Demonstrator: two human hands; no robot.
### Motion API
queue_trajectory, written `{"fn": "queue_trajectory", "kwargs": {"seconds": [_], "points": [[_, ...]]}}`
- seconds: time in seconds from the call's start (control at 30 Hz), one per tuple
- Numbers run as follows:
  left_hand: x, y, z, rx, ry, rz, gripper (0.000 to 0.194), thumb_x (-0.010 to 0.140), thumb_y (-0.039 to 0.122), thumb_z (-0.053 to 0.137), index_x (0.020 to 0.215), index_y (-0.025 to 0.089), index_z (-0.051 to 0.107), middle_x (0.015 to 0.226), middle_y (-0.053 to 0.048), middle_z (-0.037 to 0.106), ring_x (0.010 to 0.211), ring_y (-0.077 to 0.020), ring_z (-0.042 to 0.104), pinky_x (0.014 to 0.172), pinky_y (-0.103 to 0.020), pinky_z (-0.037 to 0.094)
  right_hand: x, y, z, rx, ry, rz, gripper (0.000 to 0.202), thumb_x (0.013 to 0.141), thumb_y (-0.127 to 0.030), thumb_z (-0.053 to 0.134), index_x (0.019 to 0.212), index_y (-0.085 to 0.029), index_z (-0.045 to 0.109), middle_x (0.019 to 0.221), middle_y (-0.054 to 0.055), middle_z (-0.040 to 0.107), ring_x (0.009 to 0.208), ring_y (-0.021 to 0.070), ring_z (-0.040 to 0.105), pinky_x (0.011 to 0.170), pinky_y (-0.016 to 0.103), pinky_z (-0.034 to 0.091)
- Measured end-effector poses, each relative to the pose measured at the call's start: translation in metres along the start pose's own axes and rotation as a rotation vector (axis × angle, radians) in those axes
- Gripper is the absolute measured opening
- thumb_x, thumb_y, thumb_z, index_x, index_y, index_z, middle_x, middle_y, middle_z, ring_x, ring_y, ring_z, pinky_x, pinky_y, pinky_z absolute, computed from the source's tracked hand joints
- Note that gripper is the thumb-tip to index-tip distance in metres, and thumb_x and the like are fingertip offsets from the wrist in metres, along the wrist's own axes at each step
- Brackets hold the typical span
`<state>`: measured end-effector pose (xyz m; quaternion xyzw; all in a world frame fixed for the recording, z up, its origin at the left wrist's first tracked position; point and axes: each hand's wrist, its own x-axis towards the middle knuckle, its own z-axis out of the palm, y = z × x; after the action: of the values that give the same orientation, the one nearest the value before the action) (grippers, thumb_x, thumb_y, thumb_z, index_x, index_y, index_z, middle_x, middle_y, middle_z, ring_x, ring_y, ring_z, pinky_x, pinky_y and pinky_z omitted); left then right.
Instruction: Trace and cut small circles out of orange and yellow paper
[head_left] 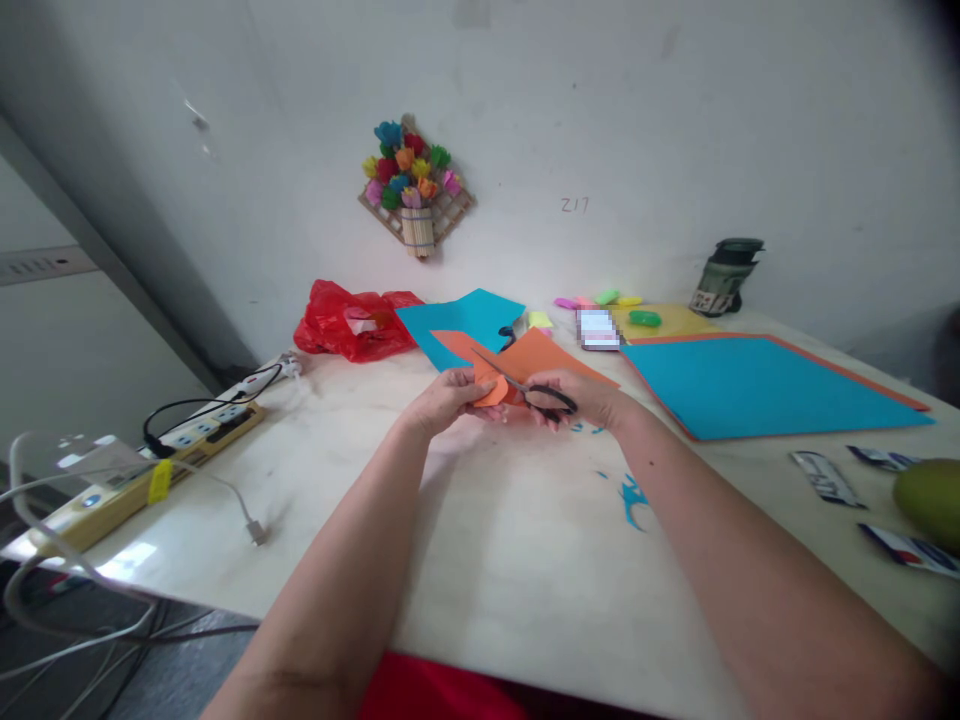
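Observation:
My left hand [448, 396] pinches a piece of orange paper [491, 390] with a rounded cut edge, above the middle of the table. In my right hand [574, 392] is a pair of black-handled scissors [551, 399], with fingers in the loops. Its blades point to the upper left and lie over the orange paper. Behind my hands lies a larger orange sheet [551, 355] beside a blue sheet [469, 310]. Blue paper scraps [634, 500] are scattered near my right forearm.
A power strip [202, 435] with cables runs along the left edge. At the back are a red plastic bag [352, 320], a phone [598, 328] and a dark green bottle [726, 277]. Large blue sheets [765, 385], small packets [827, 478] and a green round object [934, 500] lie right.

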<state>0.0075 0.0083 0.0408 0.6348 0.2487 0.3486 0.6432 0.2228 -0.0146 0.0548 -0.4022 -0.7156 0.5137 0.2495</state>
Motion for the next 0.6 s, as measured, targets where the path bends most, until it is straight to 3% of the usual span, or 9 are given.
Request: {"fn": "queue_trajectory", "kwargs": {"seconds": [0.6], "points": [[-0.0003,-0.0023,-0.0068,-0.038,-0.056,-0.04,0.027,0.073,0.033,0.065,0.079,0.006,0.059,0.066,-0.01,0.065,0.059,-0.0178,0.064,0.059,-0.029,0.052,0.0042,0.0071,-0.0013,0.043,0.01,0.031,0.028,0.07,-0.044,0.057,0.073,-0.017,0.053,0.055,-0.001,0.055,0.04,0.0064,0.047,0.035,0.017,0.027]]}}
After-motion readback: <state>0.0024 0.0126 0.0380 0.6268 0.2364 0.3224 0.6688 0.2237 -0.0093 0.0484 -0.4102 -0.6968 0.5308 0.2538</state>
